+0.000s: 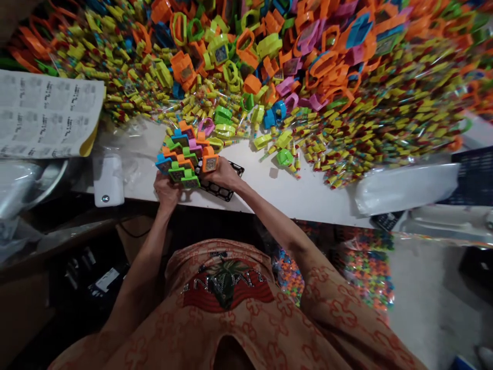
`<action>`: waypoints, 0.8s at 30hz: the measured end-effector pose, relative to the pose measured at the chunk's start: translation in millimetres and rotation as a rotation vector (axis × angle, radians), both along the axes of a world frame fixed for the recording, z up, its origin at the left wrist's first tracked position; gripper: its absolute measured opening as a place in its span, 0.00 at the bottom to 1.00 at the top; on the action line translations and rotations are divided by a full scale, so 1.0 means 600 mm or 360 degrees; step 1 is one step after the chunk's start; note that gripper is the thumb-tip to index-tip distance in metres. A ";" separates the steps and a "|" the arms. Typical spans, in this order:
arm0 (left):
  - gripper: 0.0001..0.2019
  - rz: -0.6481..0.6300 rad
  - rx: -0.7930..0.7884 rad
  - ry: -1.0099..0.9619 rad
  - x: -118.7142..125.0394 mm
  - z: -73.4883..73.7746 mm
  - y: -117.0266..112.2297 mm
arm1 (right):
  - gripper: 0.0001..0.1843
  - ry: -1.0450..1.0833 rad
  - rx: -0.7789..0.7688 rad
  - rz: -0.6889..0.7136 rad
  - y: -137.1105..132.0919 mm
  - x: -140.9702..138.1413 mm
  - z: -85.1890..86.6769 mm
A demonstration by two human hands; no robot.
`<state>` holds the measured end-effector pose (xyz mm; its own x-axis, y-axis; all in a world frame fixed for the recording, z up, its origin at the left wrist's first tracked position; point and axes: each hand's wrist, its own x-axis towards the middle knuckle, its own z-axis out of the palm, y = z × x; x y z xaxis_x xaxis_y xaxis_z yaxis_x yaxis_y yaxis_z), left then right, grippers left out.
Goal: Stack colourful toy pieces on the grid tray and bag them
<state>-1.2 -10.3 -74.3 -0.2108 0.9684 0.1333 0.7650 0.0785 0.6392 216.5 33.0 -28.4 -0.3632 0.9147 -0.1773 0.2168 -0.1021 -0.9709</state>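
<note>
A black plastic tray (225, 191) lies near the front edge of the white table (292, 192). Several small toy watches (185, 149) in orange, green, blue and pink stand packed on it. My left hand (166, 188) grips the near left corner of that cluster, fingers curled round a green toy watch (184, 174). My right hand (225, 173) is closed on an orange toy watch (210, 160) at the cluster's right side, above the tray.
A huge heap of toy watches and small wrapped sweets (346, 103) covers the far table. A printed sheet (46, 113) lies at the left, a white bottle-like device (108, 180) beside it, and a clear plastic bag (408, 186) at the right. Bags of coloured pieces (362, 267) sit below the edge.
</note>
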 end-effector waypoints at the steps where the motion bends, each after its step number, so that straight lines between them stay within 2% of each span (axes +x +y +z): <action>1: 0.05 -0.0008 0.0003 0.0005 0.001 0.001 -0.001 | 0.06 -0.0082 0.0053 0.0068 0.001 -0.001 0.000; 5: 0.05 -0.0035 0.0028 -0.0003 0.000 -0.002 -0.003 | 0.01 -0.0456 0.0339 0.0290 -0.007 0.002 0.007; 8: 0.03 0.0016 0.0018 -0.0023 -0.004 -0.008 0.003 | 0.08 -0.0699 0.0516 0.0376 -0.016 -0.009 0.019; 11: 0.01 0.0099 -0.0017 -0.0042 -0.009 -0.007 0.011 | 0.09 -0.0791 0.0535 0.0382 -0.014 -0.022 0.028; 12: 0.02 0.0098 -0.0023 -0.0079 -0.009 -0.002 0.011 | 0.08 -0.0775 0.0518 0.0366 -0.011 -0.024 0.030; 14: 0.11 0.0081 0.0057 -0.0185 -0.007 0.017 0.002 | 0.06 -0.0717 0.0483 0.0320 -0.007 -0.022 0.032; 17: 0.26 0.0131 0.0461 -0.0201 0.007 0.058 -0.031 | 0.05 -0.0682 0.0476 0.0263 -0.006 -0.014 0.030; 19: 0.29 0.0116 0.0681 -0.0034 0.024 0.085 -0.051 | 0.06 -0.0739 0.0475 0.0276 -0.008 -0.012 0.028; 21: 0.31 -0.0048 0.0663 0.0161 0.044 0.104 -0.054 | 0.07 -0.0809 0.0505 0.0320 -0.011 -0.014 0.026; 24: 0.32 -0.0393 0.0456 0.0305 0.073 0.116 -0.026 | 0.11 -0.0883 0.0622 0.0361 -0.018 -0.025 0.026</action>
<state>42.4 -25.7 -4.9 0.0776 0.9048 0.4187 0.8458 -0.2821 0.4528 201.7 22.3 -12.7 -0.5035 0.8615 -0.0656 0.6638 0.3372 -0.6676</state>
